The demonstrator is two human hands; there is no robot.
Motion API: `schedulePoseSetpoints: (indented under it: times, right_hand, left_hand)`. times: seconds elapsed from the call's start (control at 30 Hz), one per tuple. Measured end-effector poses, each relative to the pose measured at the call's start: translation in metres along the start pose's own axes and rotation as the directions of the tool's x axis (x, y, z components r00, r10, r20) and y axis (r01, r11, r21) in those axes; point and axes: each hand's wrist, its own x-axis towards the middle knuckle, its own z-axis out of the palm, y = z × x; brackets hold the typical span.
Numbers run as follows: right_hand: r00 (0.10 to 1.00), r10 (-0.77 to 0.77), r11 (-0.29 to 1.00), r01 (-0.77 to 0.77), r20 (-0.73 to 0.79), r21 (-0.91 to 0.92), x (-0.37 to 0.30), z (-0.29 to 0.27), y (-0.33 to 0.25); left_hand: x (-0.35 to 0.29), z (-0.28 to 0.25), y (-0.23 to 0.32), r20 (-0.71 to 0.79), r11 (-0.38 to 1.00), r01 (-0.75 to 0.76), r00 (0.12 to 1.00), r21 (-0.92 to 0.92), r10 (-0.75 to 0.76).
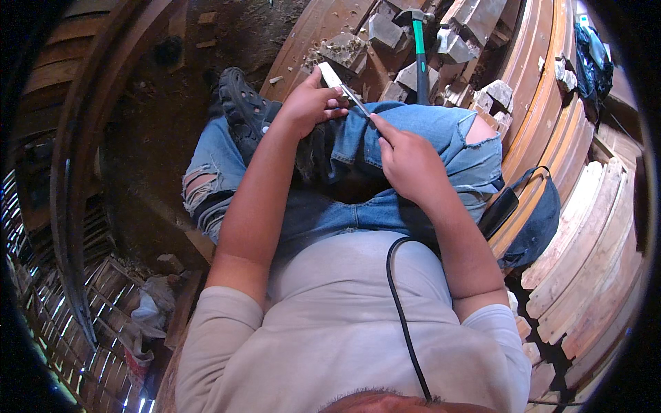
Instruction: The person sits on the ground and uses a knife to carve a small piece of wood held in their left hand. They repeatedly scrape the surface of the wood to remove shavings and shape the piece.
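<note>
Out over my lap, my left hand (308,107) grips a small pale piece of wood (330,75), its thumb along the near side. My right hand (413,164) is closed around a slim metal-bladed tool (359,102), index finger stretched along it. The blade reaches up and left to the pale piece and meets its lower end. The tool's handle is hidden inside the right hand, so whether it is a knife or a chisel I cannot tell. Both hands are just above my jeans (427,124).
Beyond my knees, a hammer (419,58) with a green and black handle lies among rough wood blocks (475,20) on brown planks (303,51). To the right are a dark blue cloth item (540,224), a black device (499,213) and pale boards (585,255). A black cable (396,296) crosses my shirt.
</note>
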Motion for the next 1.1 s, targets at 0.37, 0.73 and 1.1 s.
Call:
schedulePoseSetpoints:
  times: [0.37, 0.73, 1.1]
  right_hand:
    - [0.989, 0.127, 0.992, -0.126, 0.081, -0.022, 0.031, 0.012, -0.017]
    - [0.995, 0.078, 0.994, -0.082, 0.062, 0.068, 0.01, 0.005, -0.003]
    - [0.991, 0.116, 0.989, -0.121, 0.072, 0.08, 0.053, 0.019, -0.012]
  left_hand:
    - [0.014, -0.013, -0.009, 0.083, 0.998, -0.017, 0.996, -0.053, 0.021]
    - [0.006, -0.009, -0.006, 0.047, 0.995, -0.009, 0.999, -0.103, 0.014]
    - [0.014, -0.014, -0.009, 0.074, 0.996, -0.021, 0.997, -0.084, 0.028]
